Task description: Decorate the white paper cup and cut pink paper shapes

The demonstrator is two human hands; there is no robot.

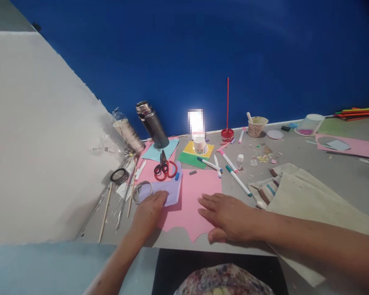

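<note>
A pink paper sheet (197,192) with a wavy cut near edge lies on the grey floor in front of me. My right hand (226,217) lies flat on its right part, fingers stretched out, holding nothing. My left hand (149,213) rests at the sheet's left edge, fingertips touching a lilac paper piece (172,190); its fingers look loosely extended. Red-handled scissors (164,168) lie just beyond the lilac piece. A clear tape roll (139,191) sits to the left of my left hand.
Several marker pens (230,164) lie scattered right of the pink sheet. A dark flask (152,123), a paper cup (257,126), a red pot with a stick (227,133) and a stack of cups (129,135) stand by the blue wall. A cloth bag (301,192) lies right. Wooden sticks (106,213) lie left.
</note>
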